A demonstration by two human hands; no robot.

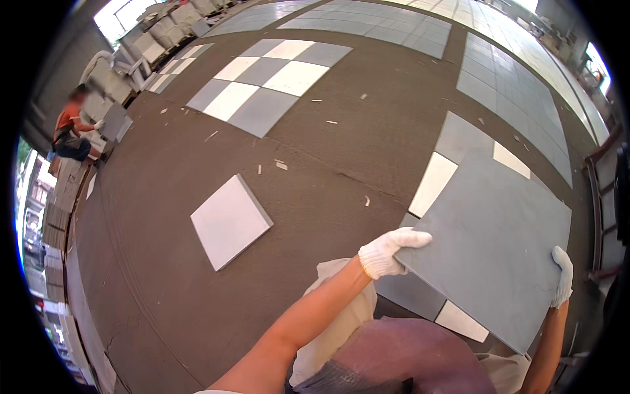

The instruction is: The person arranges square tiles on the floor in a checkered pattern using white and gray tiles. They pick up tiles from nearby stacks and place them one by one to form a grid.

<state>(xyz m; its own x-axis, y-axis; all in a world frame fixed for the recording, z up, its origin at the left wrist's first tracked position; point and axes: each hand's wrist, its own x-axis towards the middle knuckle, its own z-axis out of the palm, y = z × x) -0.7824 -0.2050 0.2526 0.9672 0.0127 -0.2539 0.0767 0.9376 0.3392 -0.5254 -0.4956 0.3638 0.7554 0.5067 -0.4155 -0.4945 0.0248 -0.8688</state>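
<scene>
A large square grey tile (495, 243) is held up in front of me, tilted, between both gloved hands. My left hand (394, 251), in a white knit glove, grips its left edge with the thumb on the top face. At its right edge my right hand (562, 276), gloved too, is closed round the side. Under the held tile lies a checkered patch of grey and white tiles (433, 184), partly hidden by it. A thick pale square slab (230, 222), pinkish white, lies alone on the floor to the left of my left hand.
Another checkered tile patch (262, 82) lies farther off, with grey tile rows (505, 92) at the far right. Small chips (281, 165) litter the brown floor (315, 141). At far left a person in orange (69, 125) handles a grey tile beside stacked tiles (60, 203).
</scene>
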